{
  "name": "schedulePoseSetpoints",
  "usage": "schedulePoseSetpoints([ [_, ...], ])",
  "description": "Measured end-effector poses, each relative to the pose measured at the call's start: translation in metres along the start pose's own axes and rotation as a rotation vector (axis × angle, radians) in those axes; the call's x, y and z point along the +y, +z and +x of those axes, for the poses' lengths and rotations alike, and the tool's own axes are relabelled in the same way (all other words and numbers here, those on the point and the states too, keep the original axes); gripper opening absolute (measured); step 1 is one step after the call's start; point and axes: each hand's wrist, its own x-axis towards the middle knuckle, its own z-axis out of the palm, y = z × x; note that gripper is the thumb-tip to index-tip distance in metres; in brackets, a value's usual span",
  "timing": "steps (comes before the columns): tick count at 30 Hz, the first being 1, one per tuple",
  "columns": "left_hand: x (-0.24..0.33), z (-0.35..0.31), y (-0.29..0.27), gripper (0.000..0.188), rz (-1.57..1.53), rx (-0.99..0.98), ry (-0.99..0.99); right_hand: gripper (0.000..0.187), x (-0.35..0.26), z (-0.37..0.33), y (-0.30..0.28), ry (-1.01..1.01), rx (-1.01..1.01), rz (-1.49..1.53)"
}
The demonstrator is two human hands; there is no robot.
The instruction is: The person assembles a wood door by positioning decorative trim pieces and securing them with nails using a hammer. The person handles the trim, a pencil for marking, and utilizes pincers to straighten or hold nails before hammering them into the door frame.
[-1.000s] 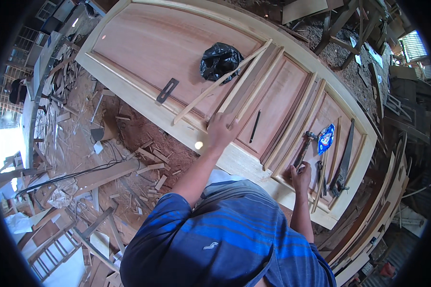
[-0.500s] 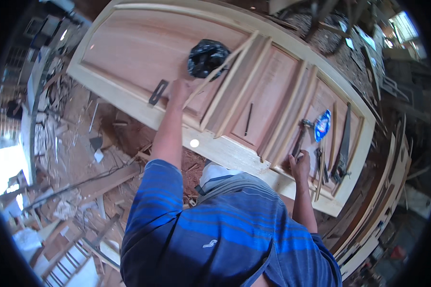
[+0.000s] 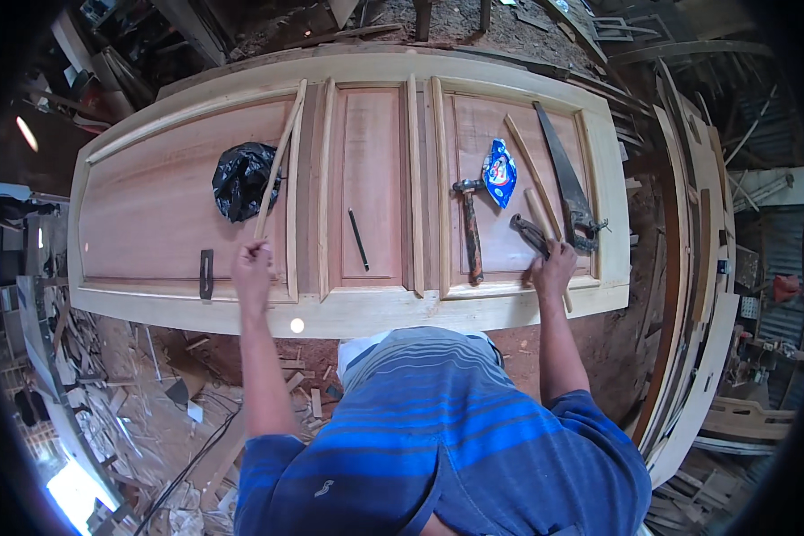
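A paneled wooden door (image 3: 375,310) lies flat in front of me. My left hand (image 3: 253,261) is closed on the near end of a thin wooden strip (image 3: 278,165), which slants over the left panel beside a black plastic bag (image 3: 241,183). My right hand (image 3: 556,266) is closed around the handles of dark pincers (image 3: 529,234) on the right panel. Next to it lie a hammer (image 3: 472,234), a blue packet (image 3: 500,174), a handsaw (image 3: 563,170) and another wooden strip (image 3: 529,161). A short pale stick (image 3: 538,213) partly passes under my right hand.
A dark pencil (image 3: 358,239) rests on the middle panel. Near the left panel's front edge is a dark slotted metal piece (image 3: 206,274). Long boards (image 3: 688,295) stand at the right. Wood scraps (image 3: 125,420) and a cable (image 3: 192,460) cover the floor at left.
My view has turned, so the door appears straighter. My right hand has moved from beside the hammer to the pincers. My left hand now grips the strip's near end, away from the slotted piece.
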Motion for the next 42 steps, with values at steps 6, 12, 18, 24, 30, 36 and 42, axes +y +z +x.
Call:
schedulePoseSetpoints([
  [6,0.049,-0.072,0.092,0.026,-0.613,-0.285,-0.156,0.053,0.009,0.033,0.015,-0.051,-0.035,0.025],
  [12,0.073,-0.098,0.139,0.024,-0.733,-0.511,-0.182,0.050,-0.018,0.049,0.019,-0.260,-0.102,-0.074],
  [18,0.111,-0.110,0.156,0.026,-0.747,-0.507,-0.149,0.046,-0.031,0.055,-0.004,-0.309,-0.004,0.418],
  [24,0.135,-0.123,0.159,0.026,-0.789,-0.527,-0.108,0.042,-0.086,0.055,-0.076,0.265,-0.170,1.795],
  [30,0.160,-0.127,0.161,0.027,-0.746,-0.471,-0.024,0.064,-0.174,0.014,-0.126,0.260,-0.957,2.040],
  [36,0.171,-0.125,0.156,0.028,-0.668,-0.412,0.026,0.064,-0.207,0.002,-0.163,-0.444,-1.237,1.175],
  [42,0.168,-0.130,0.145,0.026,-0.546,-0.419,0.057,0.071,-0.215,0.003,-0.176,-0.415,-1.294,0.997],
])
